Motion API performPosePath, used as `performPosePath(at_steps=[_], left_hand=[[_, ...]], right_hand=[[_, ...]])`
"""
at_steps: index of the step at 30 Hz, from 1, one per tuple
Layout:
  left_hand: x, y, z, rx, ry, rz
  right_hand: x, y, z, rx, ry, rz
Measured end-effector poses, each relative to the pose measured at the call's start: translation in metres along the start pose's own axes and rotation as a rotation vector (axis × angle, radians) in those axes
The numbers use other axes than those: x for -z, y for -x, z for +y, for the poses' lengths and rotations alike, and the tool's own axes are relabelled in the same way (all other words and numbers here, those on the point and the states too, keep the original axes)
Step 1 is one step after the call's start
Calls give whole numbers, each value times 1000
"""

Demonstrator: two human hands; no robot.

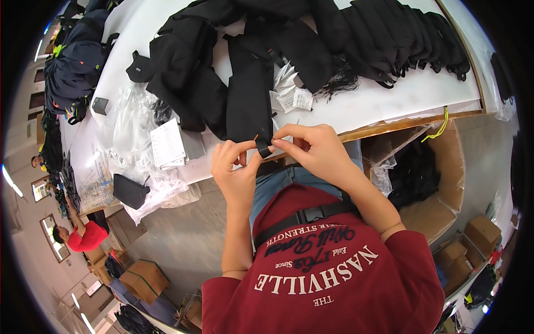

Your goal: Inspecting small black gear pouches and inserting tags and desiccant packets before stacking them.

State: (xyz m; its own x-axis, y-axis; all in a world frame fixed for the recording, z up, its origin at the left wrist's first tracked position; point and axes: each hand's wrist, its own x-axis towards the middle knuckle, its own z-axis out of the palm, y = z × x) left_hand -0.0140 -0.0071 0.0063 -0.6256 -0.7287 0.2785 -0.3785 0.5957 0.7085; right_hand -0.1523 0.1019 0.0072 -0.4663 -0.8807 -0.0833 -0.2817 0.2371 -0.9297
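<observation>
Both the left hand (236, 167) and right hand (311, 149) pinch the lower end of a black strap (262, 146), fingers closed on it. The strap hangs off a black bag (248, 94) lying on the white counter (389, 97).

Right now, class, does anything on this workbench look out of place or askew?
Nothing is damaged or spilled. Loose clear plastic bags lie crumpled across the white table, overhanging its edge. Both hands pinch a black strap end.

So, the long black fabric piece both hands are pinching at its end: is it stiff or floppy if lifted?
Probably floppy: the fabric piece lies flat and follows the table. Likely light, since the left hand and right hand hold its end by fingertips only. It should not roll.
</observation>
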Motion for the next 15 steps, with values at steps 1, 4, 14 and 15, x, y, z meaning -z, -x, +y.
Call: performPosePath(at_steps=[1,4,14,15], left_hand=[[-1,5,-2,76,86,1],[-1,12,-5,206,287,-46],[11,12,-1,280,729,119],[15,12,0,330,848,93]], right_hand=[[-4,0,0,-3,3,-8],[-16,2,7,153,55,46],[5,7,0,-61,-737,79],[10,9,-1,-86,-778,75]])
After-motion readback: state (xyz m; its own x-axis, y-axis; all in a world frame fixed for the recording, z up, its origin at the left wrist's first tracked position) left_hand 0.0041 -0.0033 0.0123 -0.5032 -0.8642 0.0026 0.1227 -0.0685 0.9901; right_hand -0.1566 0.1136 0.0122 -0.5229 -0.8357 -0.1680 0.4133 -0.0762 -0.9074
